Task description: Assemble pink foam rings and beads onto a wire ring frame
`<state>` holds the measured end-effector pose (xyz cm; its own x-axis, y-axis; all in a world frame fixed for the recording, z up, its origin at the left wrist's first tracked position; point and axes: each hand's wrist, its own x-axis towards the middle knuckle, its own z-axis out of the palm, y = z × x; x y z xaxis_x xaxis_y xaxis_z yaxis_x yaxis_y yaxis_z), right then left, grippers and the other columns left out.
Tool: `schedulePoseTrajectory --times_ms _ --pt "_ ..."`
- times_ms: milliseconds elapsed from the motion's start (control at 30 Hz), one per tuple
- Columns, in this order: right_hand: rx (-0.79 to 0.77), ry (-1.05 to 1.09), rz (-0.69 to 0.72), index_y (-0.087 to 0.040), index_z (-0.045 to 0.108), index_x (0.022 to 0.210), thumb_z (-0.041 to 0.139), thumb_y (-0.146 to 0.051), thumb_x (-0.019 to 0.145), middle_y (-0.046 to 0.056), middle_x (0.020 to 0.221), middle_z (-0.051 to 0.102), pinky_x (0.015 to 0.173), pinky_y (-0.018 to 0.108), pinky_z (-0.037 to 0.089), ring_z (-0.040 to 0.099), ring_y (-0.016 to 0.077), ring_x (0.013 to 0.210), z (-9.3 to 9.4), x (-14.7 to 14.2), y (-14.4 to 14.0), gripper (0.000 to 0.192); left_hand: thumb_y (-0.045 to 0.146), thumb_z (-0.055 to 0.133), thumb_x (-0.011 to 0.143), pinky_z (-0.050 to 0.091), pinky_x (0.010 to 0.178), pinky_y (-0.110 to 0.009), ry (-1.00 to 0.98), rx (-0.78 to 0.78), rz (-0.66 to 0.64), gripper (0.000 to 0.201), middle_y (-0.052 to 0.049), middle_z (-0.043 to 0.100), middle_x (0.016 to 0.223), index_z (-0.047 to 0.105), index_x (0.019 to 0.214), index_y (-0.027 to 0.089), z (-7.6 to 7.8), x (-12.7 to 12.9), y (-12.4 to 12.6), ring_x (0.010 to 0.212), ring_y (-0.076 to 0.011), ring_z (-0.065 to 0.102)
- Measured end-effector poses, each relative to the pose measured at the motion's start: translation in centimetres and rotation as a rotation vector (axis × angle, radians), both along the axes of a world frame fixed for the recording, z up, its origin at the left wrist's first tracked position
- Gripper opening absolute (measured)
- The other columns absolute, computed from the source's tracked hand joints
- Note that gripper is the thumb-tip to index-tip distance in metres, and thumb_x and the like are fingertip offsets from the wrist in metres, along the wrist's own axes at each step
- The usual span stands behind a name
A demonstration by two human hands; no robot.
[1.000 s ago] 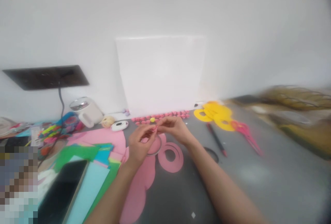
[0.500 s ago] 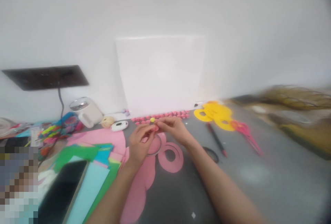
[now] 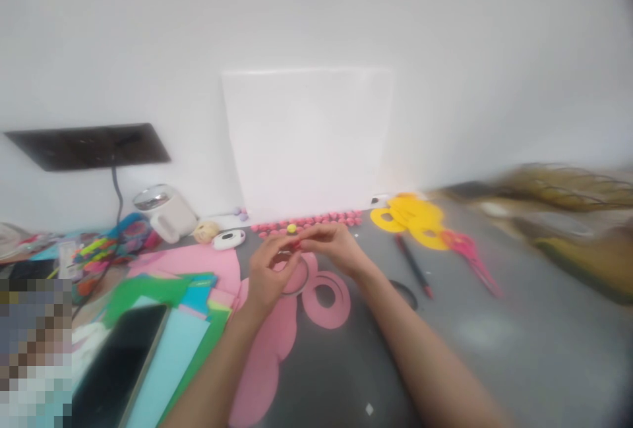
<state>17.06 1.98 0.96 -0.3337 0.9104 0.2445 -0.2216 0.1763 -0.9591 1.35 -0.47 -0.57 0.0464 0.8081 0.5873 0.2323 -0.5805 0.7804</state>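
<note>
My left hand [image 3: 267, 276] and my right hand [image 3: 333, 246] meet above the grey table [image 3: 494, 342], fingertips pinched together on a small pink piece [image 3: 295, 244]. Under them lie a pink paper ring [image 3: 326, 299] and a larger pink sheet with cut-outs [image 3: 267, 355]. A thin ring, maybe a tape roll [image 3: 297, 279], rests below my left fingers. Just beyond my fingertips runs a row of small pink rolled pieces [image 3: 316, 220] with one yellow ball [image 3: 291, 228] among them.
A white board [image 3: 306, 141] leans on the wall. Yellow paper rings [image 3: 413, 220], pink scissors [image 3: 469, 253] and a dark pen [image 3: 414, 266] lie to the right. Coloured paper sheets [image 3: 163, 322], a black phone [image 3: 116, 365], a white mug [image 3: 165, 214] and clutter sit left.
My fingers shifted slightly on the small pink piece. Both hands stay in the same place over the pink paper.
</note>
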Motion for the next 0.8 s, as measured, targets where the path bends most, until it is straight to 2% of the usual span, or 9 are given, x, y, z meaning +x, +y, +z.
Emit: schedulePoseTrajectory --times_ms 100,300,433,600,800 --pt "0.004 -0.030 -0.004 -0.018 0.072 0.078 0.073 -0.032 0.064 0.005 0.081 0.072 0.081 0.037 0.053 0.066 0.0196 0.080 0.11 0.18 0.07 0.020 0.026 0.066 0.072 0.059 0.067 -0.032 -0.101 -0.127 -0.028 0.028 -0.006 0.066 0.089 0.064 0.099 0.020 0.16 0.06 -0.05 0.076 -0.0180 0.065" --pt "0.026 -0.055 0.014 -0.018 0.072 0.079 0.072 -0.032 0.066 0.004 0.080 0.071 0.080 0.034 0.051 0.065 0.0178 0.079 0.23 0.47 0.07 0.019 0.027 0.073 0.064 0.057 0.074 -0.035 -0.236 -0.234 -0.048 0.021 -0.007 0.067 0.096 0.070 0.082 0.017 0.60 -0.08 0.17 0.077 -0.0195 0.066" --pt "0.032 -0.053 0.046 -0.018 0.072 0.079 0.071 -0.030 0.067 0.004 0.080 0.071 0.079 0.033 0.051 0.065 0.0170 0.077 0.19 0.52 0.05 0.016 0.028 0.073 0.064 0.057 0.071 -0.036 -0.283 -0.380 -0.074 0.027 -0.006 0.071 0.082 0.070 0.089 0.017 0.72 -0.31 0.38 0.069 -0.0188 0.067" --pt "0.048 -0.068 0.039 -0.018 0.072 0.080 0.070 -0.029 0.069 0.004 0.079 0.071 0.077 0.032 0.051 0.065 0.0166 0.077 0.00 0.49 0.13 0.016 0.028 0.075 0.061 0.057 0.072 -0.036 -0.279 -0.412 -0.057 0.020 -0.007 0.072 0.084 0.072 0.077 0.016 0.84 -0.32 0.36 0.069 -0.0208 0.068" --pt "0.089 -0.077 -0.014 -0.020 0.072 0.080 0.071 -0.029 0.068 0.003 0.079 0.071 0.075 0.032 0.052 0.066 0.0171 0.077 -0.21 0.18 0.31 0.016 0.027 0.076 0.061 0.056 0.078 -0.042 -0.348 -0.508 -0.061 0.023 -0.008 0.073 0.078 0.073 0.079 0.014 1.04 -0.35 0.28 0.071 -0.0253 0.070"
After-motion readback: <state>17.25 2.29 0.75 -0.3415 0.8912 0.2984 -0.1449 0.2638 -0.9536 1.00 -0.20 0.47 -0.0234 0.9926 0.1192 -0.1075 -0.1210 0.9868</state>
